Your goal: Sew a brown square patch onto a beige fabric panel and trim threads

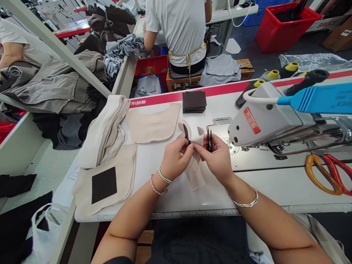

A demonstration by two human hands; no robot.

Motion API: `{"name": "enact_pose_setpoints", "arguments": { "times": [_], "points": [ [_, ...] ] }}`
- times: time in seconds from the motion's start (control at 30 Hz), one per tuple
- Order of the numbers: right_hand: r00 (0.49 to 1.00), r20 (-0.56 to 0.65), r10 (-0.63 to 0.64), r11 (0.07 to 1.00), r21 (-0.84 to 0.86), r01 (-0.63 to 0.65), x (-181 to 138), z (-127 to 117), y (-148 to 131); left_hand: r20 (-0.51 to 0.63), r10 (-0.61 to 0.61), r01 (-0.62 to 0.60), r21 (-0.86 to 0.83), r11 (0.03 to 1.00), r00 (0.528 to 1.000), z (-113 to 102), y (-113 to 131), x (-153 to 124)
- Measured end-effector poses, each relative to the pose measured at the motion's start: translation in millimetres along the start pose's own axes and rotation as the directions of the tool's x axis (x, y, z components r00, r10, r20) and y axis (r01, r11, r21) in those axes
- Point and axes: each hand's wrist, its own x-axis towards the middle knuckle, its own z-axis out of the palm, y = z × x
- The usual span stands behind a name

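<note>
Both my hands meet over the white sewing table (176, 190). My left hand (176, 157) is closed, pinching a small beige fabric piece (195, 172) that hangs down between the hands and shows a dark edge at its top. My right hand (217, 157) is also closed on the same fabric piece and holds black thread snips (209, 141) upright between its fingers.
A sewing machine head (275, 117) stands to the right, with orange-handled scissors (327, 174) in front of it. Beige cut panels (152, 126), a stack (106, 128), a panel with a dark square (104, 185) and dark patches (194, 101) lie on the table. A person in a white shirt (178, 29) sits ahead.
</note>
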Motion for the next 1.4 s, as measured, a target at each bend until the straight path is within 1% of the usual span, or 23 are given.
{"name": "enact_pose_setpoints", "arguments": {
  "times": [0.07, 0.2, 0.27, 0.37, 0.5, 0.57, 0.63, 0.73, 0.8, 0.9, 0.93, 0.97, 1.03, 1.07, 1.1, 1.13, 1.17, 1.2, 1.23, 1.27, 1.33, 1.4],
  "points": [
    [1.0, -0.016, -0.011, 1.0, 0.001, 0.011, 0, -1, 0, 0.003, 0.014, -0.014, 0.013, 1.0, 1.0, 0, -2, 0],
    [0.994, -0.095, -0.051, 0.999, 0.004, 0.051, 1, -3, 2, 0.01, 0.029, -0.029, 0.006, 1.0, 1.0, -1, -2, 0],
    [0.992, -0.113, -0.061, 0.998, 0.002, 0.061, 1, -4, 2, 0.011, 0.035, -0.035, 0.008, 0.999, 0.999, -2, -2, 0],
    [0.993, -0.102, -0.066, 0.998, -0.005, 0.066, 1, -4, 1, 0.009, 0.065, -0.065, 0.029, 0.997, 0.998, -3, -2, -1],
    [0.996, -0.049, -0.077, 0.997, -0.032, 0.076, 1, -5, 2, 0.002, 0.162, -0.162, 0.09, 0.983, 0.987, -1, -4, -1],
    [0.993, -0.036, -0.109, 0.993, -0.052, 0.107, 1, -7, 2, 0.001, 0.211, -0.21, 0.122, 0.97, 0.977, 1, -6, -1],
    [0.985, -0.042, -0.17, 0.983, -0.082, 0.166, 1, -10, 3, -0.005, 0.248, -0.245, 0.152, 0.958, 0.969, 3, -8, -2],
    [0.959, -0.044, -0.28, 0.95, -0.155, 0.27, -7, -13, 4, -0.014, 0.292, -0.284, 0.2, 0.938, 0.956, 4, -11, -2],
    [0.928, -0.016, -0.373, 0.905, -0.229, 0.359, -16, -13, 4, -0.016, 0.31, -0.298, 0.231, 0.926, 0.951, 4, -12, -1],
    [0.835, 0.126, -0.535, 0.766, -0.343, 0.543, -30, -11, 2, -0.017, 0.322, -0.306, 0.268, 0.913, 0.946, 5, -13, -1],
    [0.813, 0.17, -0.556, 0.73, -0.367, 0.576, -32, -10, 2, -0.018, 0.326, -0.308, 0.278, 0.91, 0.945, 5, -13, -1],
    [0.81, 0.194, -0.553, 0.717, -0.385, 0.582, -34, -9, 1, -0.019, 0.33, -0.311, 0.287, 0.906, 0.944, 5, -13, -1],
    [0.842, 0.174, -0.511, 0.735, -0.42, 0.533, -32, -9, -1, -0.018, 0.343, -0.322, 0.3, 0.898, 0.939, 5, -14, -1],
    [0.868, 0.145, -0.475, 0.757, -0.435, 0.487, -29, -10, -2, -0.019, 0.353, -0.331, 0.302, 0.894, 0.935, 6, -14, -1],
    [0.908, 0.109, -0.404, 0.812, -0.414, 0.411, -24, -11, -3, -0.019, 0.366, -0.344, 0.3, 0.89, 0.93, 6, -15, -1],
    [0.95, 0.085, -0.3, 0.882, -0.354, 0.31, -19, -12, -4, -0.019, 0.382, -0.36, 0.292, 0.886, 0.924, 6, -15, -1],
    [0.983, 0.081, -0.167, 0.946, -0.266, 0.183, -14, -13, -5, -0.019, 0.399, -0.379, 0.278, 0.883, 0.917, 6, -15, -2],
    [0.994, 0.105, -0.027, 0.986, -0.164, 0.044, -9, -14, -5, -0.019, 0.417, -0.398, 0.261, 0.879, 0.909, 6, -14, -2],
    [0.985, 0.147, 0.094, 0.994, -0.07, -0.084, -4, -15, -5, -0.018, 0.434, -0.417, 0.241, 0.876, 0.901, 6, -13, -3],
    [0.968, 0.187, 0.169, 0.985, -0.002, -0.172, 1, -16, -5, -0.017, 0.446, -0.432, 0.219, 0.875, 0.895, 5, -13, -3],
    [0.954, 0.213, 0.211, 0.973, 0.05, -0.227, 8, -17, -4, -0.014, 0.459, -0.45, 0.174, 0.876, 0.888, 5, -11, -4],
    [0.952, 0.195, 0.236, 0.961, 0.099, -0.258, 12, -17, -3, -0.012, 0.46, -0.454, 0.131, 0.881, 0.888, 5, -9, -4]
  ]
}}
